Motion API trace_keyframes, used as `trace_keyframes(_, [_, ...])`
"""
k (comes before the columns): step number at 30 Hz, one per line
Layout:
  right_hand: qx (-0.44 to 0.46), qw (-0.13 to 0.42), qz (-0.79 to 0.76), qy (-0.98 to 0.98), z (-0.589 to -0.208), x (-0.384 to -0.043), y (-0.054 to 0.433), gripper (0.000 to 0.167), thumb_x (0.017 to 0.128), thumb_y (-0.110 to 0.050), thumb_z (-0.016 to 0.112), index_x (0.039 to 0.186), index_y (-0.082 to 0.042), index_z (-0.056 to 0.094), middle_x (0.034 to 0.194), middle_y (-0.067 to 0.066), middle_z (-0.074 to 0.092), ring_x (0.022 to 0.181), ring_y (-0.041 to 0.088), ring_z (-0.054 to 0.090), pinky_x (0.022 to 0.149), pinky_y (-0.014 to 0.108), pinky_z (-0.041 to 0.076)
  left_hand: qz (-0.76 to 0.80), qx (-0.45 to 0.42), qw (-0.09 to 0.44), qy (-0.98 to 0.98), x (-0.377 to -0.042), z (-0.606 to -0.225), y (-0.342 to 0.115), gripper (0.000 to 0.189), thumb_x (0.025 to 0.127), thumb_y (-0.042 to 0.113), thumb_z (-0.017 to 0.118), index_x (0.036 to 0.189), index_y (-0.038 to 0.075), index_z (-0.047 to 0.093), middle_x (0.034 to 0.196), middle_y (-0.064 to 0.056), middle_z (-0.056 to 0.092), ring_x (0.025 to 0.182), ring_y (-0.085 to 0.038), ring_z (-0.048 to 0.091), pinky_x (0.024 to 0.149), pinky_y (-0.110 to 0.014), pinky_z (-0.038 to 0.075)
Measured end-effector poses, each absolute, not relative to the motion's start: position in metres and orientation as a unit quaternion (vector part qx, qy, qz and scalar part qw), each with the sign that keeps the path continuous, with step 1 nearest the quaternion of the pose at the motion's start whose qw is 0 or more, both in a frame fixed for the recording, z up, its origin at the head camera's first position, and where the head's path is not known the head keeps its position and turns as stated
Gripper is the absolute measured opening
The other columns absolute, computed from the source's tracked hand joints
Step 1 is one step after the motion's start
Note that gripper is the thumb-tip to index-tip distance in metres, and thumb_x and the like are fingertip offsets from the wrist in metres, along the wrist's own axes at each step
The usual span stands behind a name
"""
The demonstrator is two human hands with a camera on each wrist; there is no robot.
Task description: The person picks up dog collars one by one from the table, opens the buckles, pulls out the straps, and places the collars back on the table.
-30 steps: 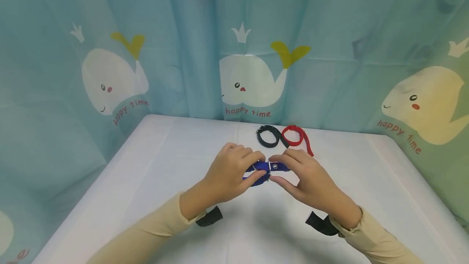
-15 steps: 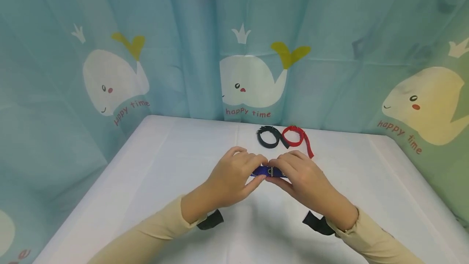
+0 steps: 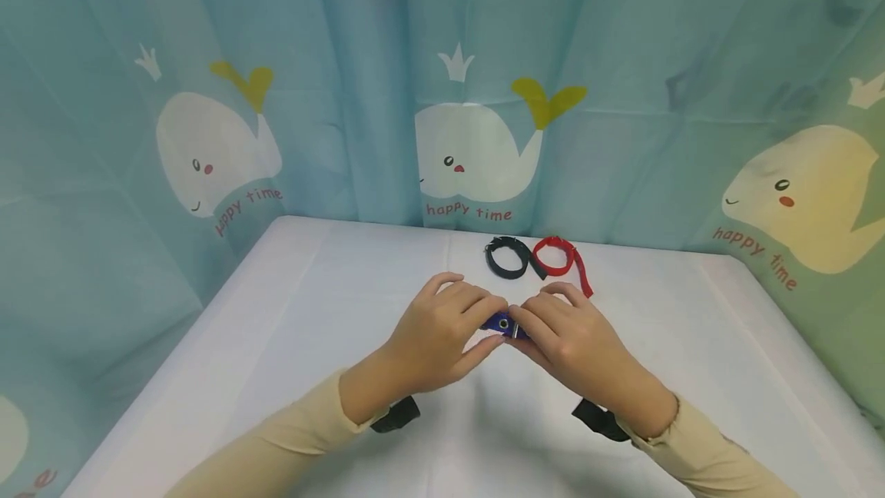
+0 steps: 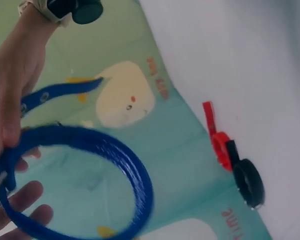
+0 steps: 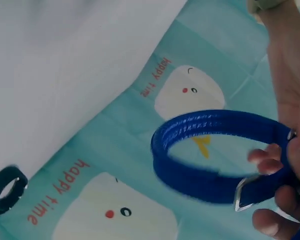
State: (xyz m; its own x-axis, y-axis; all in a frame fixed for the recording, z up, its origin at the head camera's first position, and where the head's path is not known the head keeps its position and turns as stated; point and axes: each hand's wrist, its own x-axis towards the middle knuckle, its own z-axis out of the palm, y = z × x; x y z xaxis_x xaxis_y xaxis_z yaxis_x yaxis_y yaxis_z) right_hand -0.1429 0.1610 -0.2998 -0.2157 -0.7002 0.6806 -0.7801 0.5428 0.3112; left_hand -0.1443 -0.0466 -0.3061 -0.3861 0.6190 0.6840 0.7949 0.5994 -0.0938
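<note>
Over the table (image 3: 332, 283), well inside its edges, left hand (image 3: 437, 335) and right hand (image 3: 579, 338) pinch a blue collar (image 3: 498, 322), strap running left-right.

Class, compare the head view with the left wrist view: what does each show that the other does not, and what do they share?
Only the head view shows the white crowns printed on the curtain and the person's left sleeve.

Only the left wrist view shows the round loop of the blue collar and its loose end.

Both show the black collar, red collar and white table.
</note>
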Motion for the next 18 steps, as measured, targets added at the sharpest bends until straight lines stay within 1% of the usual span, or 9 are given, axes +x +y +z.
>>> trace_keyframes(2, [0.476, 0.411, 0.024, -0.777, -0.2996, -0.1429, 0.1609, 0.038, 0.098, -0.032, 0.047, 0.094, 0.0, 0.068, 0.076, 0.006, 0.067, 0.066, 0.018, 0.063, 0.073, 0.04, 0.054, -0.108, -0.43, 0.361, -0.82, -0.1446, -0.305, -0.047, 0.02, 0.084, 0.03, 0.068, 0.099, 0.016, 0.066, 0.091, 0.004, 0.068, 0.089, -0.01, 0.064, 0.095, -0.039, 0.047])
trace_keyframes(4, [0.473, 0.411, 0.011, -0.779, -0.2993, -0.1429, 0.1621, 0.033, 0.095, -0.03, 0.054, 0.095, 0.0, 0.068, 0.077, 0.007, 0.069, 0.067, 0.02, 0.064, 0.073, 0.04, 0.054, -0.099, -0.426, 0.366, -0.822, -0.1451, -0.3048, -0.0484, 0.018, 0.084, 0.029, 0.069, 0.097, 0.017, 0.067, 0.09, 0.003, 0.068, 0.089, -0.012, 0.064, 0.095, -0.039, 0.047])
trace_keyframes(6, [0.472, 0.408, 0.009, -0.781, -0.2992, -0.1429, 0.1637, 0.034, 0.093, -0.031, 0.056, 0.095, 0.0, 0.069, 0.078, 0.008, 0.07, 0.068, 0.021, 0.065, 0.073, 0.041, 0.055, -0.095, -0.422, 0.365, -0.824, -0.1454, -0.3049, -0.05, 0.018, 0.083, 0.028, 0.07, 0.097, 0.017, 0.067, 0.09, 0.002, 0.068, 0.089, -0.012, 0.064, 0.094, -0.039, 0.047])
trace_keyframes(8, [0.469, 0.405, 0.007, -0.785, -0.2994, -0.1425, 0.1648, 0.033, 0.092, -0.031, 0.058, 0.096, 0.0, 0.069, 0.079, 0.008, 0.07, 0.069, 0.021, 0.066, 0.073, 0.041, 0.055, -0.097, -0.423, 0.363, -0.825, -0.146, -0.3048, -0.0503, 0.02, 0.082, 0.028, 0.071, 0.098, 0.017, 0.067, 0.091, 0.002, 0.068, 0.089, -0.012, 0.064, 0.094, -0.039, 0.047])
trace_keyframes(9, [0.47, 0.403, 0.006, -0.786, -0.2995, -0.1423, 0.1647, 0.032, 0.09, -0.031, 0.061, 0.096, 0.0, 0.069, 0.079, 0.008, 0.07, 0.069, 0.021, 0.066, 0.074, 0.04, 0.054, -0.096, -0.425, 0.363, -0.824, -0.1466, -0.3052, -0.05, 0.022, 0.082, 0.03, 0.071, 0.098, 0.016, 0.067, 0.091, 0.002, 0.068, 0.089, -0.012, 0.064, 0.094, -0.039, 0.047])
trace_keyframes(10, [0.471, 0.402, 0.002, -0.786, -0.2997, -0.1423, 0.1644, 0.032, 0.091, -0.031, 0.06, 0.097, 0.0, 0.069, 0.08, 0.008, 0.07, 0.07, 0.02, 0.066, 0.075, 0.04, 0.054, -0.095, -0.428, 0.364, -0.822, -0.1472, -0.3052, -0.0495, 0.023, 0.082, 0.031, 0.07, 0.099, 0.016, 0.067, 0.091, 0.002, 0.069, 0.089, -0.012, 0.064, 0.094, -0.039, 0.047])
trace_keyframes(12, [0.472, 0.403, -0.003, -0.784, -0.3003, -0.1428, 0.1632, 0.031, 0.089, -0.03, 0.063, 0.098, -0.001, 0.069, 0.081, 0.007, 0.071, 0.071, 0.02, 0.066, 0.076, 0.039, 0.054, -0.093, -0.433, 0.367, -0.818, -0.1481, -0.3049, -0.0485, 0.024, 0.082, 0.032, 0.07, 0.098, 0.016, 0.067, 0.091, 0.003, 0.069, 0.089, -0.012, 0.064, 0.095, -0.039, 0.047])
trace_keyframes(17, [0.47, 0.408, -0.008, -0.783, -0.3022, -0.1433, 0.1635, 0.034, 0.09, -0.033, 0.061, 0.097, -0.002, 0.07, 0.08, 0.006, 0.07, 0.07, 0.019, 0.065, 0.076, 0.039, 0.053, -0.096, -0.436, 0.368, -0.816, -0.1474, -0.3052, -0.0494, 0.02, 0.081, 0.031, 0.072, 0.094, 0.017, 0.067, 0.088, 0.004, 0.068, 0.088, -0.012, 0.064, 0.095, -0.041, 0.047])
trace_keyframes(18, [0.469, 0.408, -0.009, -0.783, -0.3025, -0.1429, 0.1638, 0.035, 0.093, -0.034, 0.057, 0.096, -0.002, 0.07, 0.079, 0.006, 0.07, 0.069, 0.019, 0.065, 0.076, 0.039, 0.053, -0.099, -0.435, 0.369, -0.815, -0.1471, -0.3056, -0.0495, 0.019, 0.081, 0.03, 0.072, 0.094, 0.017, 0.067, 0.088, 0.004, 0.068, 0.088, -0.012, 0.064, 0.095, -0.041, 0.047])
